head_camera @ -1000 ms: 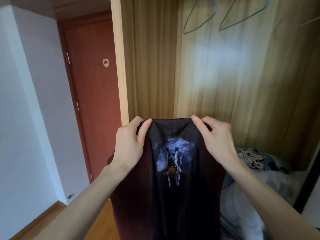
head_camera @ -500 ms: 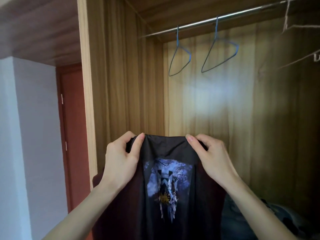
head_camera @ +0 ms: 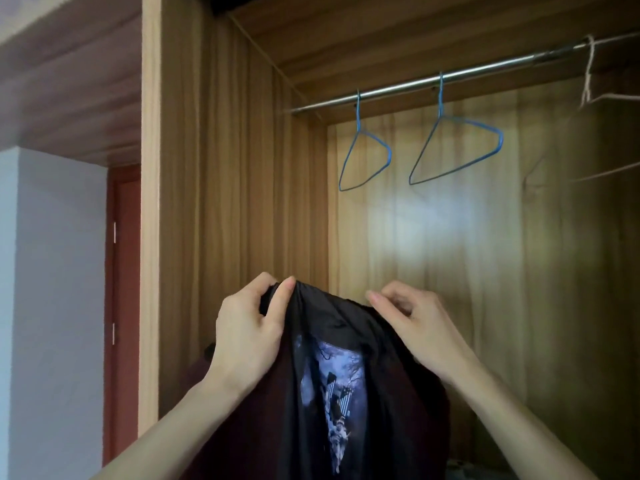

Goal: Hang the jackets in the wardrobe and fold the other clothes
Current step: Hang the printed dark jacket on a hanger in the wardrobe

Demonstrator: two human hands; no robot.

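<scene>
A black garment (head_camera: 346, 393) with a bluish printed picture hangs in front of me inside the open wardrobe. My left hand (head_camera: 249, 334) grips its top edge on the left, thumb over the cloth. My right hand (head_camera: 419, 327) holds the top edge on the right with curled fingers, the index finger stretched along the edge. Above, two empty blue wire hangers (head_camera: 365, 157) (head_camera: 457, 150) hang from the metal rail (head_camera: 433, 81).
The wardrobe's wooden side panel (head_camera: 207, 202) stands left of the garment. A pale hanger (head_camera: 595, 105) tied with cord hangs at the right end of the rail. A red-brown door (head_camera: 123, 306) and a white wall (head_camera: 52, 306) lie at the left.
My view has tilted upward, bringing the rail and hangers lower into the frame. The two hands have drawn closer together and the garment's top edge has bunched; the bedding on the wardrobe floor has left the view.
</scene>
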